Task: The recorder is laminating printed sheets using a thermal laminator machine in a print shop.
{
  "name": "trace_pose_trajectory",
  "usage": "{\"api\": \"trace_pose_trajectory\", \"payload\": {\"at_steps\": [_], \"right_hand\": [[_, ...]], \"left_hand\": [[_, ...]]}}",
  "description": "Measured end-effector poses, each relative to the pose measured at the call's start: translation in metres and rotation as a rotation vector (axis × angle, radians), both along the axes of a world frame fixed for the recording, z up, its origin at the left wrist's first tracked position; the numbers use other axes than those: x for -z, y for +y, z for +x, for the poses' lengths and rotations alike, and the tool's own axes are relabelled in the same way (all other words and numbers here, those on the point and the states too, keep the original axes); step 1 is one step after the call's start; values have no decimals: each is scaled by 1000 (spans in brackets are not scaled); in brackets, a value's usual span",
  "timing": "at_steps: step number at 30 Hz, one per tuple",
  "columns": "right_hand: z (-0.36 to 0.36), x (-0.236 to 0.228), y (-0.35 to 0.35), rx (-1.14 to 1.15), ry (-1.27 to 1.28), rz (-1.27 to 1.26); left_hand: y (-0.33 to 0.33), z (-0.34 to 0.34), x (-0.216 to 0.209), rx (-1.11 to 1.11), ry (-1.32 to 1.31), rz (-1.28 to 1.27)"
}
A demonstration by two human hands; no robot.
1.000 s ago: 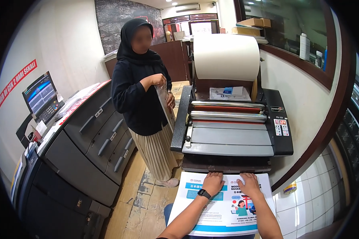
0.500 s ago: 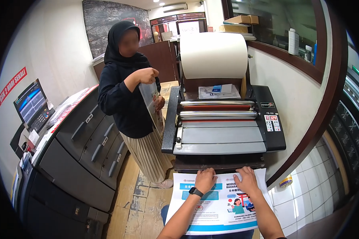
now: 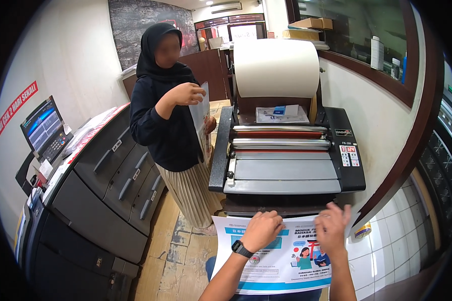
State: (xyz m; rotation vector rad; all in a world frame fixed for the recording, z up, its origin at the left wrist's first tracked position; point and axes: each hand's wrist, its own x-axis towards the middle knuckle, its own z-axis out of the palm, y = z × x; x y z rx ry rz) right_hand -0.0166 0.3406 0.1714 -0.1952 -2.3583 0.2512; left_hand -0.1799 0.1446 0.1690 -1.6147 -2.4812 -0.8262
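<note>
A large printed sheet, white with blue bands and cartoon figures, lies across my lap in front of the machine. My left hand, with a dark watch on its wrist, rests on its upper middle, fingers bent closely together over the far edge. Raised just above the sheet's far right part is my right hand, slightly blurred, its fingers apart and nothing visible in them. Beyond both hands stands a roll laminator with metal rollers, a grey feed table and a control panel on its right.
A wide white film roll sits above the laminator. At the left, a person in dark clothing holds a clear plastic-covered item. Along the left wall runs a large grey printer with a screen. A yellow tape roll lies on the tiled floor.
My right hand has lifted off the sheet and moved right. My left hand has shifted slightly right and nearer. The person's raised hand has moved a little along the plastic-covered item.
</note>
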Motion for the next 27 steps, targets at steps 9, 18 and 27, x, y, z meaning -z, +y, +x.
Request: {"api": "trace_pose_trajectory", "payload": {"at_steps": [9, 18, 27], "right_hand": [[109, -4, 59, 400, 508, -578], [104, 49, 7, -160, 284, -1296], [95, 77, -69, 168, 849, -1543]], "left_hand": [[-80, -12, -67, -238, -200, 436], [-78, 34, -87, -247, 28, 627], [-57, 166, -93, 323, 271, 284]]}}
